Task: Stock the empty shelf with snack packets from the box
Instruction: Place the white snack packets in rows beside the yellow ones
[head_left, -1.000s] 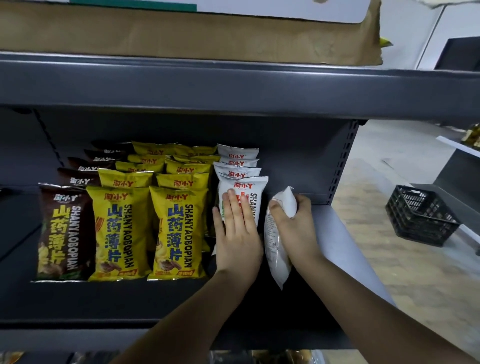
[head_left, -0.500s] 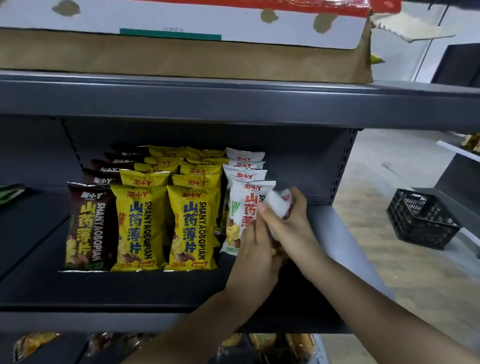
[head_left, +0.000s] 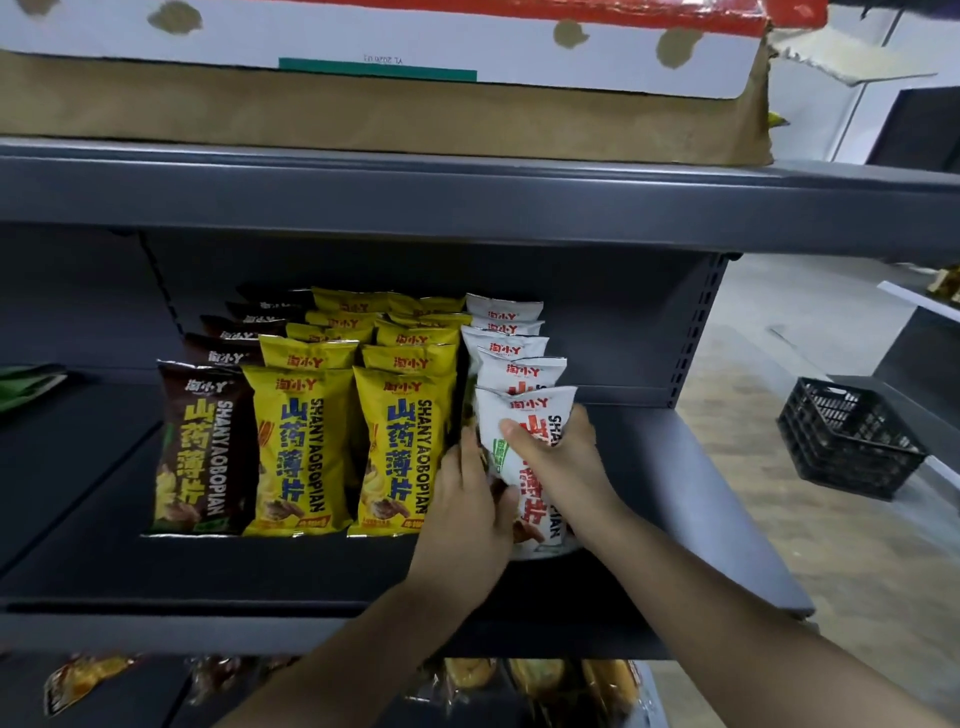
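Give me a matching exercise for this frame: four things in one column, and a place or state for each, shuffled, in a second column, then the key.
Things
1. brown packet
2. front white packet
3. cardboard box
4. black crate

Places or states
A. on the floor to the right of the shelving
B. on the top shelf
C. leftmost at the front of the rows
D. gripped by the right hand, with the left hand against its left edge

Pairs: 1-C, 2-D, 3-B, 4-A
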